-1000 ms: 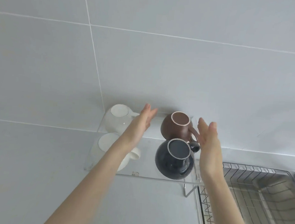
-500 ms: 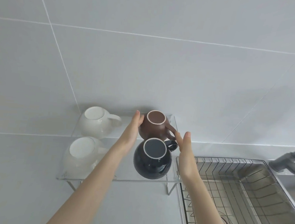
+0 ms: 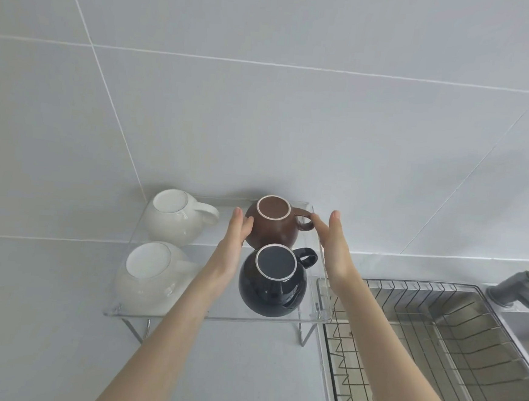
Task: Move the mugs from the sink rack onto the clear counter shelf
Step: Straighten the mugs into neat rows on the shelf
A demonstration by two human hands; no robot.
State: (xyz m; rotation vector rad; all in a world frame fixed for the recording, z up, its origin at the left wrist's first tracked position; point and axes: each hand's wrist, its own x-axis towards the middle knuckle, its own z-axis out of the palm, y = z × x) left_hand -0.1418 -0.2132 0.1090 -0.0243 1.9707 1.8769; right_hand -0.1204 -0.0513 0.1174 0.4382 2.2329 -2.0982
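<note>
both hands are up at the far end of the clear counter shelf point(image 3: 216, 315), flanking the brown mug point(image 3: 271, 223) that sits upside down at the back right. the left hand point(image 3: 232, 245) has its fingers straight and pressed together, their tips resting on or just off the mug's left flank; i can't tell whether there is real contact. the right hand point(image 3: 332, 246) is flat too, fingers together, the tips close by the mug's handle, palm turned inward, nothing gripped in either hand. it looks like a steadying or nudging pose, the kind used to square a mug into its spot beside the wall rather than to lift it. nearer the wrists than the fingertips, between the two forearms, sits the black mug point(image 3: 274, 283), also base up, handle pointing toward the right hand. off beyond the left hand's knuckles are two white mugs, the far white mug point(image 3: 176, 215) and the near white mug point(image 3: 150, 273), both inverted, probably so they drain and stay clean inside. that makes four mugs on the shelf: one brown, one black, two white. the sink rack point(image 3: 435, 350), below the right forearm, shows no mugs in the part i can see, so the job looks about finished.
</note>
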